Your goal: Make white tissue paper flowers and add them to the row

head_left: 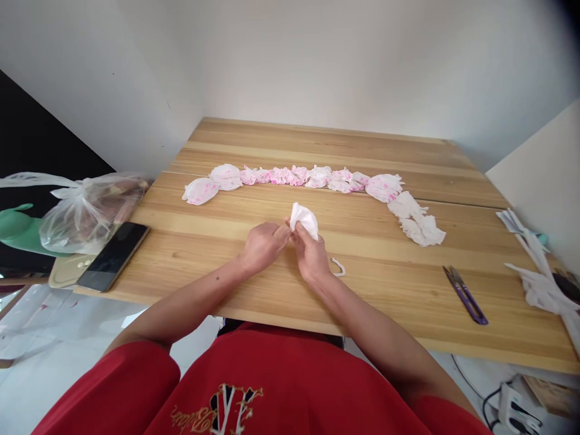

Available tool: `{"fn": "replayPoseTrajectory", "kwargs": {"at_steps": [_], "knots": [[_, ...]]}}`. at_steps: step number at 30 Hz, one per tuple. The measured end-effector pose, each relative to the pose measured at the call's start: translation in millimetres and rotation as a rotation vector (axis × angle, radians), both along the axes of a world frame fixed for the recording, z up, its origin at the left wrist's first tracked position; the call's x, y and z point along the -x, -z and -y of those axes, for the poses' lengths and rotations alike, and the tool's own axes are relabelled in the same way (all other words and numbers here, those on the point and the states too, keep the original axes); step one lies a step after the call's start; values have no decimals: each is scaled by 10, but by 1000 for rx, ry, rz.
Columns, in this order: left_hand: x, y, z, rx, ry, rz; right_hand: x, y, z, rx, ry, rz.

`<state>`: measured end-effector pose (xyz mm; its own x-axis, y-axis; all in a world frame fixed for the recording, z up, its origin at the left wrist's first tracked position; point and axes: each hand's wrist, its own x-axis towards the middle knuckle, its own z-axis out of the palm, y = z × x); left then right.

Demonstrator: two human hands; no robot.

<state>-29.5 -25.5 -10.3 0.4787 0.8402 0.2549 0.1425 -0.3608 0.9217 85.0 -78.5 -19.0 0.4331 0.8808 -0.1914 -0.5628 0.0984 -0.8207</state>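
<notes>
Both my hands meet over the middle of the wooden table [254,290]. My right hand [312,254] is closed round the base of a small white tissue flower [304,219], which sticks up above the fingers. My left hand [263,244] pinches the same flower from the left side. A thin white loop of string [338,267] lies on the table just right of my right hand. Beyond my hands a curved row of several white and pink tissue flowers [312,176] stretches across the table, ending in plain white ones [419,225] at the right.
Purple thread snips [466,296] lie at the front right. White tissue strips [539,278] pile at the right edge. A dark phone [113,255] rests at the left edge beside a knotted clear plastic bag [86,208]. Walls close off the far side.
</notes>
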Motion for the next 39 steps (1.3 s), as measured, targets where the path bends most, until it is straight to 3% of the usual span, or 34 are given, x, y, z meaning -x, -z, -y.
{"fn": "replayPoseTrajectory", "kwargs": {"at_steps": [3,8,10,17,22,28,31,33,36,39], "knots": [[-24,24,-23,172,92,35,-83,-21,0,22,-109,2],[0,-56,-47,744,396,384,-291,-149,40,-161,-463,130],[17,-93,-16,896,478,474,-353,-176,56,-183,-558,162],[5,-81,159,1161,728,492,-387,-137,78,-98,-715,177],[1,-64,181,1190,750,492,-385,-67,100,-75,-640,197],[-16,-72,163,955,571,458,-286,5,107,-103,-488,99],[-13,-70,126,714,427,354,-179,-14,83,-132,-364,50],[4,-56,84,426,301,200,-105,-18,57,-155,-252,19],[32,-2,5,-132,87,-111,-19,17,17,-152,-85,-40],[32,80,-62,-645,-12,-305,10,80,-4,-100,-22,-112]]}}
